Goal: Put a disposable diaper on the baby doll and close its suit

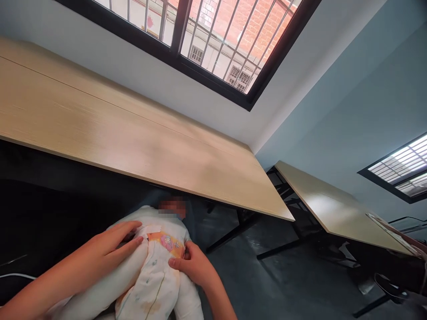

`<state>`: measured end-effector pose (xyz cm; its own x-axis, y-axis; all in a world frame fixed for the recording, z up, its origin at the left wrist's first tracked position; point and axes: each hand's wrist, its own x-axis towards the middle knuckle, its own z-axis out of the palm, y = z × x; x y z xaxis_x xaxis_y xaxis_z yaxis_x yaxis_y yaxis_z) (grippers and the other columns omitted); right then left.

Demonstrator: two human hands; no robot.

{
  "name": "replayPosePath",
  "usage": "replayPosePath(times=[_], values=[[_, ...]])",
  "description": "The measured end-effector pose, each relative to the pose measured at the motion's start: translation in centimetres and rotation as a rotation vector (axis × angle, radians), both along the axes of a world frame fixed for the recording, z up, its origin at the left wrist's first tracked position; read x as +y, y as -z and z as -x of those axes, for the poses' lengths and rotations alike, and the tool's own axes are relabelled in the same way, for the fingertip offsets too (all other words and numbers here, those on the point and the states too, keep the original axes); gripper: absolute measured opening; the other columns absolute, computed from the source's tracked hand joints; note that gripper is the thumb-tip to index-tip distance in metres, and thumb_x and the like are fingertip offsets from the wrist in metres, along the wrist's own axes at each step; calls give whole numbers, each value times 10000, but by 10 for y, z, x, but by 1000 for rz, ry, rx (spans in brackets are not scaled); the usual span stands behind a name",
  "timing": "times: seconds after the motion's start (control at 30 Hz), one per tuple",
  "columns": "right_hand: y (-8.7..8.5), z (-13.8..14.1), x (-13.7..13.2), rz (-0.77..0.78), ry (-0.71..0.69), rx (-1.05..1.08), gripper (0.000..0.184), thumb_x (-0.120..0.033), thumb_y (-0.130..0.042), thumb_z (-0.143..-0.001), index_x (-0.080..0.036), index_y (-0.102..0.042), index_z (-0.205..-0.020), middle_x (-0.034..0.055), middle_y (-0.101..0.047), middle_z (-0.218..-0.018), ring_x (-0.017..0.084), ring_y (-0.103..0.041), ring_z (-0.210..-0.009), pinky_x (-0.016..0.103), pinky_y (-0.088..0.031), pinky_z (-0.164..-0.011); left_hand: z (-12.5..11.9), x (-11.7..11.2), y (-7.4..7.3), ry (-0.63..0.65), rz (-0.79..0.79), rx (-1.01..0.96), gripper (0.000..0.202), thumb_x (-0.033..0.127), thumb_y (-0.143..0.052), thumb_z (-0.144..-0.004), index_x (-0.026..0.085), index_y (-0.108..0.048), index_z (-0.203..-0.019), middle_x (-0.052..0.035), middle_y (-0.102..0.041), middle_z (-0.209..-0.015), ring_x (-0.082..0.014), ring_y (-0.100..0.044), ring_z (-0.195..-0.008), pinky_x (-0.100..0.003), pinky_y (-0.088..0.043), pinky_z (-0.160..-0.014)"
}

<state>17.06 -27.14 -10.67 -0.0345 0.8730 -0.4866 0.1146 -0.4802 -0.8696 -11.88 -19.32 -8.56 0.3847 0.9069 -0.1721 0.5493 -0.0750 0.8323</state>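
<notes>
Head view, left hand point(110, 244) flat on baby doll point(160, 222), right hand point(191, 264) pinching diaper point(153, 284) (orange band point(166, 243))

Beside me stand pale wooden desks point(116, 120) along a blue wall point(340, 102). A barred window point(213, 44) shows red brick point(263, 31).

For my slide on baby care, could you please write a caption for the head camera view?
Head view: the left hand and right hand at the waist of a diaper on a baby doll.
</notes>
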Motion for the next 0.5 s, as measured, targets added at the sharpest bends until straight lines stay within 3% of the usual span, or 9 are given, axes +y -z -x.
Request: replayPosePath(times=[0.07, 0.17, 0.33, 0.5], values=[[-1, -2, -1, -36, -5, -45, 560, -520, -965, -603, -219, -575, -870, -39, -560, -780, 152, -512, -723, 304, -432, -717, 3, -13, -12, 100, -36, 60, 617, 765, -634, -890, 359, -761, -1337, -35, -723, -1440, -387, -654, -1328, -452, -540, -1119], [0, -6, -3, -67, -13, -115, 519, -518, -947, -652, -199, -596, -863, -55, -519, -730, 118, -428, -672, 269, -335, -642, 3, -28, -16, 212, -33, 205, 547, 745, -623, -913, 339, -795, -1238, -77, -788, -1257, -392, -731, -1133, -462, -568, -982], [2, -8, -2, -55, 12, -193, 472, -562, -858, -735, -181, -624, -885, -29, -576, -716, 128, -460, -632, 279, -335, -611, 9, -31, -5, 213, -13, 348, 533, 641, -630, -889, 273, -785, -1242, -132, -813, -1061, -432, -748, -999, -519, -552, -892], [-1, -7, 0, -135, 1, -290, 356, -528, -670, -878, -201, -573, -777, -3, -581, -711, 156, -484, -670, 293, -341, -636, 11, -19, -23, 164, -28, 230, 448, 665, -634, -878, 298, -803, -1074, -83, -809, -981, -365, -758, -928, -409, -531, -782]])
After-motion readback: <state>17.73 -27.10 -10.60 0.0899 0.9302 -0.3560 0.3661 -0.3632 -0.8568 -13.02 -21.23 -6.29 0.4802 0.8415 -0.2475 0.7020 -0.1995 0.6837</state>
